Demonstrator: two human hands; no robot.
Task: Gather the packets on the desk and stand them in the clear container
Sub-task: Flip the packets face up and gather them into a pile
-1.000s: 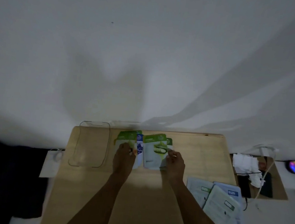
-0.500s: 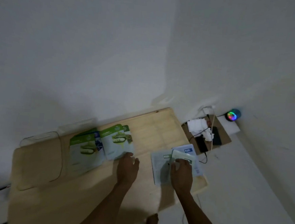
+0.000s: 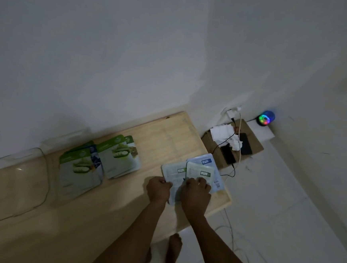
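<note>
Likely a home: low desk (image 3: 168, 135), floor-level phones (image 3: 245, 144) charging.

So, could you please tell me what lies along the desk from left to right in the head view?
Clear container → green packets → left hand → right hand, both on the pale packets → phones → glowing speaker.

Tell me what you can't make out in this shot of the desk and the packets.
- Head view: print on the green packets is too small and dim to read.
- Lower parts of the pale packets are covered by the left hand and right hand; whether either grips them is unclear.
- The clear container has faint walls; its depth is unclear.
</note>
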